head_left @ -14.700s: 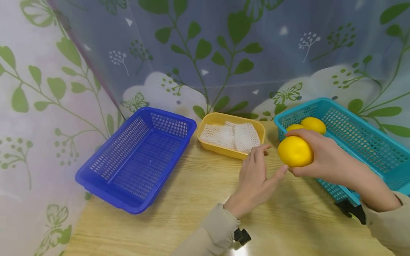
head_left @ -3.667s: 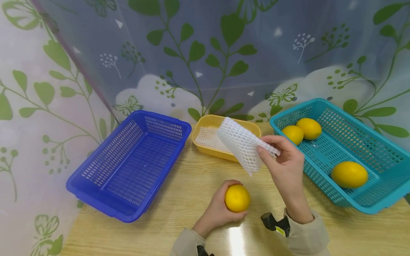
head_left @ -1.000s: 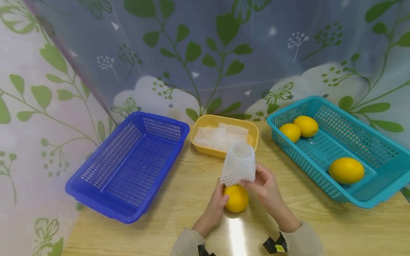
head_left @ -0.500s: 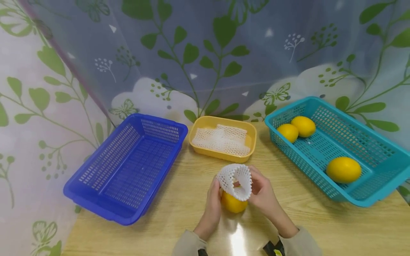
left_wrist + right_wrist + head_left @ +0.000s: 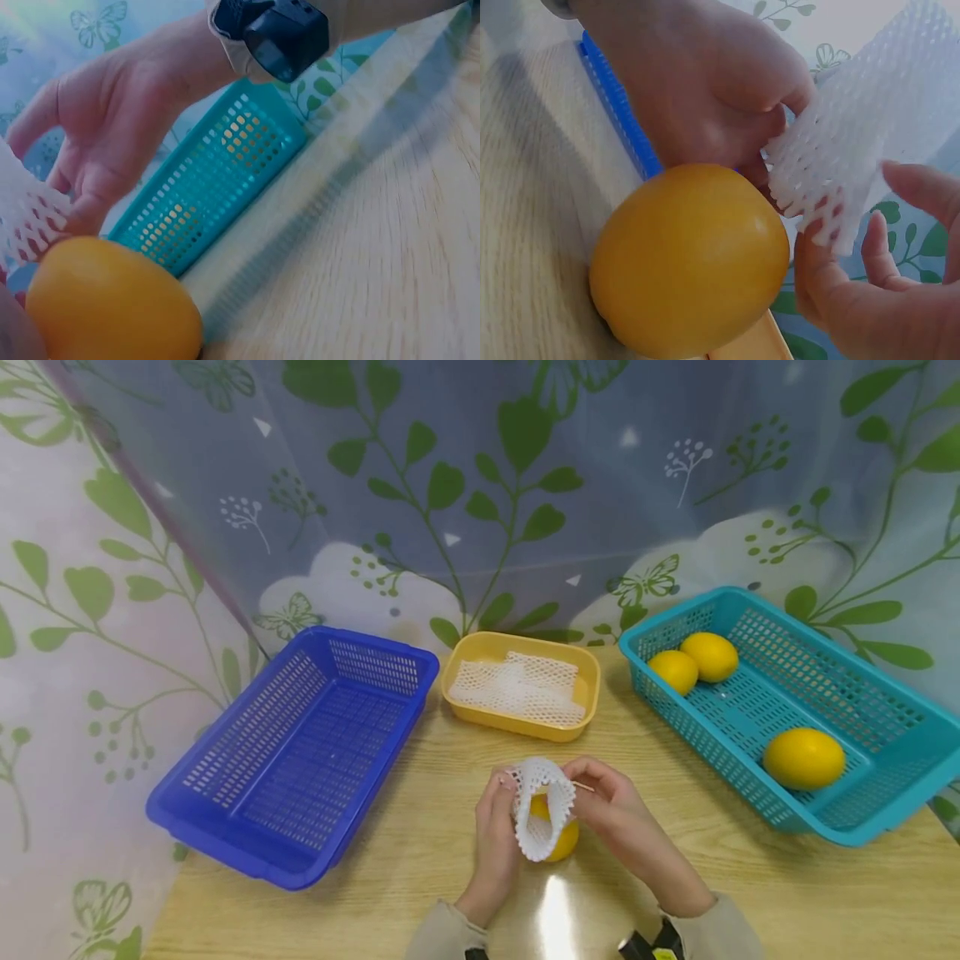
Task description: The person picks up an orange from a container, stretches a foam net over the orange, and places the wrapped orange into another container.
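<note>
Both hands hold a white foam fruit net (image 5: 536,770) at its rim, spread into a tube with its mouth facing the head camera. My left hand (image 5: 497,839) grips the left side and my right hand (image 5: 618,818) pinches the right. Just below the net, a yellow lemon-like fruit (image 5: 566,843) rests on the table, partly seen through the opening. In the right wrist view the fruit (image 5: 690,262) sits bare under the net's lower edge (image 5: 832,165), outside it. The left wrist view shows the right hand's fingers at the net (image 5: 34,214).
A yellow tray (image 5: 517,727) with more foam nets (image 5: 517,683) stands behind the hands. At left is a blue basket (image 5: 300,760) with nothing in it. The teal basket (image 5: 757,802) at right holds several yellow fruits (image 5: 805,759). A patterned curtain (image 5: 480,485) hangs behind.
The right hand took a net from the tray and brought it to the fruit. The left hand has shifted from the fruit to the net, which is now opened wider and lower.
</note>
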{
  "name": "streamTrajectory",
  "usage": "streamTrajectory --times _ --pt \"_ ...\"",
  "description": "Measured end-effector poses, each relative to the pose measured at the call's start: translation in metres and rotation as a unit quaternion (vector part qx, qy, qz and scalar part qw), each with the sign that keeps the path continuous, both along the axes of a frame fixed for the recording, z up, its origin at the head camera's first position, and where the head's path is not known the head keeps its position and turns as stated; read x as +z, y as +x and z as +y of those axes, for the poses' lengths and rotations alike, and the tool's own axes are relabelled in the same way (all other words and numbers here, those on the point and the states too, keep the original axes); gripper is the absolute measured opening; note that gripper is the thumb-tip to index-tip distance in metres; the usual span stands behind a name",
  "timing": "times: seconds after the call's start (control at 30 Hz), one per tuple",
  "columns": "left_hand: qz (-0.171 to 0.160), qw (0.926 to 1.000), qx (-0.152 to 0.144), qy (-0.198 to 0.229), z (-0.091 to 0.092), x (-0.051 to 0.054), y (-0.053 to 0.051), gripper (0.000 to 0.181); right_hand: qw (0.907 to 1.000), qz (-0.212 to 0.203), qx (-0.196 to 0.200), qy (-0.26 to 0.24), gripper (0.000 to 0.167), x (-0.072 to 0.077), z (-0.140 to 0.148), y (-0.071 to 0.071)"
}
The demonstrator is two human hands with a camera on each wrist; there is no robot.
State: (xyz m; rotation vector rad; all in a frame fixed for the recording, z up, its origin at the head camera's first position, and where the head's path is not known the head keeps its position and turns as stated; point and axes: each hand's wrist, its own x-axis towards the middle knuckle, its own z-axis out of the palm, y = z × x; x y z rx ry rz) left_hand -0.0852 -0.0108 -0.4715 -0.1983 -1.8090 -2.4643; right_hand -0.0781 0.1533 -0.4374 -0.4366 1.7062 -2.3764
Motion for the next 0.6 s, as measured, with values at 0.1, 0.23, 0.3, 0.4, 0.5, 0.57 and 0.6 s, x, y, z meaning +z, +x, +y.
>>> streamTrajectory --times 0.1,0.23,0.3,0.4,0.5,0.57,0.6 --pt "-0.003 0.9998 0.014 0.012 0.004 0.002 0.002 0.032 0.9998 -0.018 -0.005 0.01 0.023 -0.002 0.0 0.001" --pt "-0.006 0.9986 0.053 0.009 0.004 0.003 0.003 0.03 0.9994 -0.031 -0.005 0.011 0.025 -0.006 -0.001 0.001" --pt "-0.007 0.9973 0.073 0.006 0.003 0.0 0.003 0.029 0.999 -0.04 -0.013 0.017 0.024 -0.008 -0.001 0.0" --pt "-0.009 0.9952 0.097 -0.002 0.002 -0.004 0.002 0.029 0.9977 -0.056 -0.028 0.027 0.018 -0.01 0.0 -0.001" --pt "-0.007 0.9936 0.112 -0.013 0.0 -0.008 0.003 0.032 0.996 -0.074 -0.04 0.032 0.014 -0.013 0.0 -0.002" --pt "-0.01 0.9928 0.118 -0.019 -0.002 -0.011 0.004 0.034 0.9948 -0.086 -0.045 0.03 0.013 -0.015 0.001 -0.003" --pt "-0.014 0.9924 0.12 -0.023 -0.003 -0.013 0.005 0.035 0.9941 -0.093 -0.047 0.03 0.013 -0.016 0.001 -0.003"
